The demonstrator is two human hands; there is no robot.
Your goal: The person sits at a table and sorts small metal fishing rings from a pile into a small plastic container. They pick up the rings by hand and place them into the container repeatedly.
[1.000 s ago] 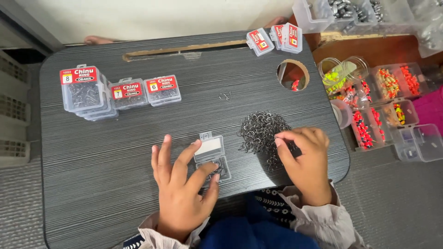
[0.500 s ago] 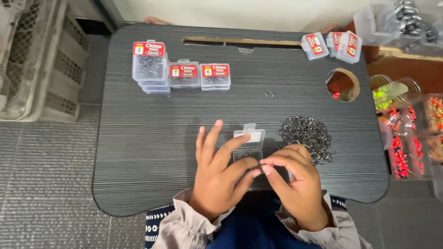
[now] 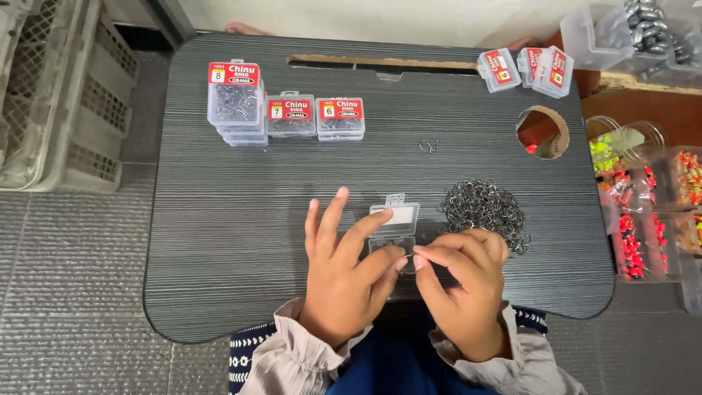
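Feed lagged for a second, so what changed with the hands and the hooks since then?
The right hand left the pile of hooks and came over to the open clear box, fingertips pinched at its edge. The left hand stayed at the box. The labelled boxes did not move.

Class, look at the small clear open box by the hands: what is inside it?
The small clear box shows a pale lid; both hands, left hand and right hand, cover its tray, so contents cannot be seen.
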